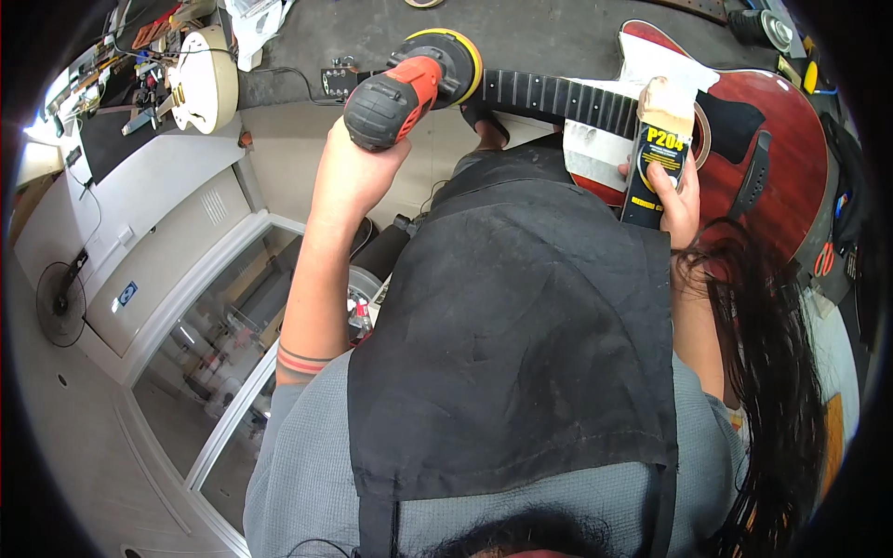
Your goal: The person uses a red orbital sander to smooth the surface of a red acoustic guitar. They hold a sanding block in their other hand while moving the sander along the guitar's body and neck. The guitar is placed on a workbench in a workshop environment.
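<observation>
My left hand (363, 172) is wrapped round the grip of a red and black power polisher (395, 102). Its round, yellow-edged pad (465, 58) is over the guitar neck near the headstock; whether they touch I cannot tell. In my right hand (681, 200) is a black bottle (654, 153) with yellow lettering and a stained, pale top. It is held above the red acoustic guitar (791, 167), close to the soundhole. White sheets cover part of the guitar: one paper (595, 149) beside the fretboard (530, 93), another (651, 65) on the upper side.
The guitar lies across a dark bench (549, 33). A cream guitar body (206, 84) stands at the left among tools and cables. A can (758, 30) is at the far right, red-handled scissors (823, 259) at the right edge. Long dark hair (772, 335) hangs beside my right arm.
</observation>
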Available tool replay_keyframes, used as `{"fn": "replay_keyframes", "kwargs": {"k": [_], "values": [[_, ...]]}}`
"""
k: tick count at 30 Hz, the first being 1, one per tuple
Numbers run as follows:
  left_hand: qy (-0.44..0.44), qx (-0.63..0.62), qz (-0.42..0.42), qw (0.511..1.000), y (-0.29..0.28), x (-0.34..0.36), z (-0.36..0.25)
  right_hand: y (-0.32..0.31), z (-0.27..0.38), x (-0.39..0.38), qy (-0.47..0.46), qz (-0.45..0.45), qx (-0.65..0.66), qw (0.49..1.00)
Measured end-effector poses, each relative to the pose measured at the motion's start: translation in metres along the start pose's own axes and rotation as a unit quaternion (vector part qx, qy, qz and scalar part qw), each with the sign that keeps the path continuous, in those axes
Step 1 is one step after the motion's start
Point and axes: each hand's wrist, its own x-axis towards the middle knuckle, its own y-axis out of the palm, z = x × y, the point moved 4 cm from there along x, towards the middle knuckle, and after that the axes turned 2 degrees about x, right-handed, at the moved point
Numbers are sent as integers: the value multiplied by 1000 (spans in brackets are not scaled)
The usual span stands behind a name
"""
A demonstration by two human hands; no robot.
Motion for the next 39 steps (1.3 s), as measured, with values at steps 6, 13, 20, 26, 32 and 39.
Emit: {"fn": "replay_keyframes", "kwargs": {"k": [6, 13, 20, 26, 32, 39], "values": [[15, 8, -2, 1000, 2, 0, -12, -13, 13, -6, 9, -15, -14, 1000], [4, 9, 6, 1000, 5, -2, -11, -17, 7, -3, -11, 3, -16, 1000], [57, -39, -36, 997, 18, -25, 3, -17, 6, -3, -4, 2, -14, 1000], [47, -27, -42, 998, 27, -44, 14, -12, 7, -2, -8, 1, -15, 1000], [87, -25, -39, 995, 36, -52, 23, -12, 8, -3, -7, -2, -22, 1000], [96, -12, -47, 994, 41, -56, 25, -14, 6, -2, -14, 3, -42, 999]]}}
